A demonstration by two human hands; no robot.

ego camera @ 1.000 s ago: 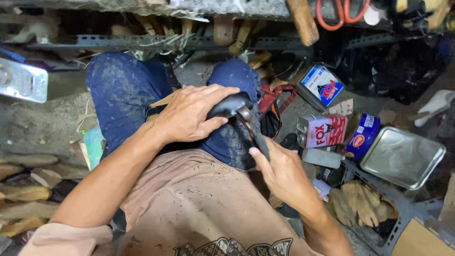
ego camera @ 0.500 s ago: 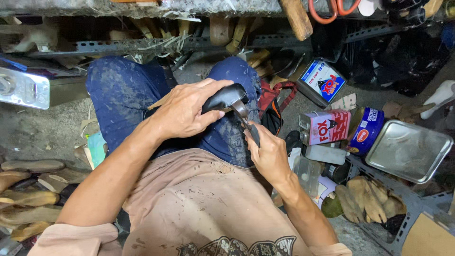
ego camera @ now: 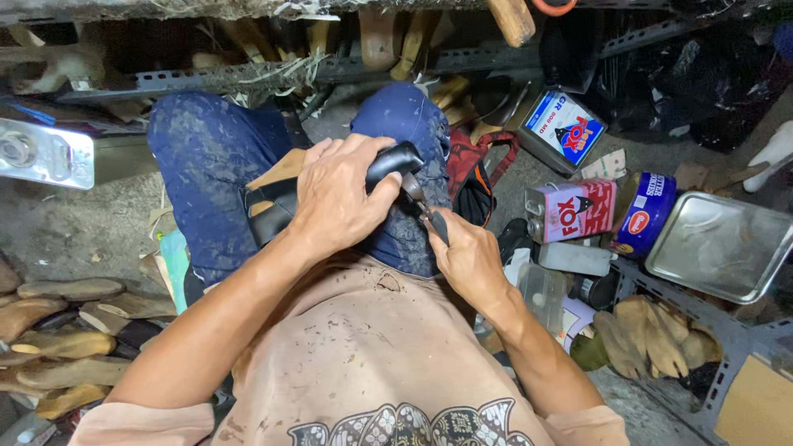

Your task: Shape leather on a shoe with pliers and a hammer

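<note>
A blue-and-white rectangular tin [ego camera: 564, 128] is lying above a pink-and-white tin [ego camera: 572, 211], which is sitting beside a round blue can [ego camera: 643, 215].

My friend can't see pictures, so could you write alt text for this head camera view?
Seen from above, a seated person's left hand presses a black shoe onto their knee while the right hand works pliers at its edge. Tins and a metal tray lie nearby.

Two glue tins [ego camera: 570, 211], a steel tray [ego camera: 720, 245] and wooden soles [ego camera: 58, 318] lie about.
</note>
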